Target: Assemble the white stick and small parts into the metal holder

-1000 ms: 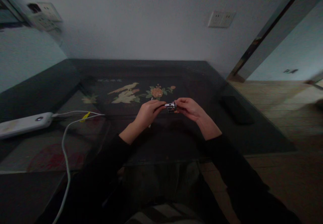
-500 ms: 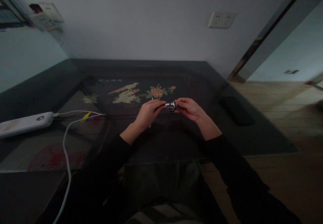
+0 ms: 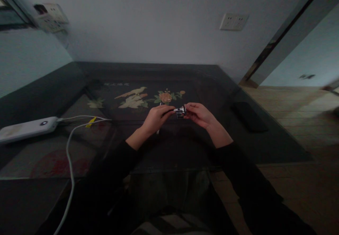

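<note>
Above the dark tabletop, a small shiny silver metal piece point(image 3: 180, 112) sits between my two hands; it has a framed, box-like part hanging at its lower side, and its exact kind is too small to tell. My left hand point(image 3: 155, 118) pinches its left end between thumb and fingers. On the other side, my right hand point(image 3: 199, 114) grips the right end with its fingertips, which hide part of it. A thin white stick point(image 3: 158, 132) lies under my left hand, mostly covered by it.
The dark table point(image 3: 185, 146) carries a printed bird-and-flower picture point(image 3: 165, 97). At left lies a white power bank point(image 3: 29, 129) with a white cable point(image 3: 69, 154) bearing a yellow tag point(image 3: 90, 122). A black phone-like slab point(image 3: 249, 116) rests at right. Behind is a wall with sockets point(image 3: 234, 22).
The whole view has shifted very slightly. Both hands keep nearly the same pose on the metal piece, which looks tilted a little differently.
</note>
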A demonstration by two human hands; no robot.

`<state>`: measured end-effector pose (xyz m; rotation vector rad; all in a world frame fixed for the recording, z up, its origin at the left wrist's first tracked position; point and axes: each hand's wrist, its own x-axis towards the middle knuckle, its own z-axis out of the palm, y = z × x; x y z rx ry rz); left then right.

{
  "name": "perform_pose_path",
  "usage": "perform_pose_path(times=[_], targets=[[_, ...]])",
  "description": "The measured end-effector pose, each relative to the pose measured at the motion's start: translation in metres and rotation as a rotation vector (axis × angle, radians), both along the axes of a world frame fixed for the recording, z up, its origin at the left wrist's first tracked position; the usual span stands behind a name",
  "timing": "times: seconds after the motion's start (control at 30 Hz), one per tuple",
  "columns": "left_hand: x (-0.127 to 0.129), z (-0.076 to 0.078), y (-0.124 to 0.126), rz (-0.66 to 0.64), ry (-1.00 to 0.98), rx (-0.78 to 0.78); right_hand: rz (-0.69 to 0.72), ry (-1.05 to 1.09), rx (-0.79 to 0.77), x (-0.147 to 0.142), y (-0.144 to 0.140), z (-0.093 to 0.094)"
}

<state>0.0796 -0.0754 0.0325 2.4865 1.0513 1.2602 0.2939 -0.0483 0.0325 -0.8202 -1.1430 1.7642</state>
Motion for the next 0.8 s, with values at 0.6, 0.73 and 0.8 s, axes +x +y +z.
perform_pose_path(times=[0.6, 0.73, 0.8], targets=[[0.0011, -0.0001, -0.0010, 0.025, -0.029, -0.019, 0.007, -0.032, 0.012, 0.0002, -0.0019, 0.0042], [0.0001, -0.0005, -0.0011, 0.006, -0.026, 0.008, -0.013, -0.037, 0.023, -0.0011, -0.0037, 0.0060], [0.0006, -0.0006, -0.0018, 0.024, -0.023, 0.019, -0.033, -0.039, 0.019, -0.0015, -0.0044, 0.0066]])
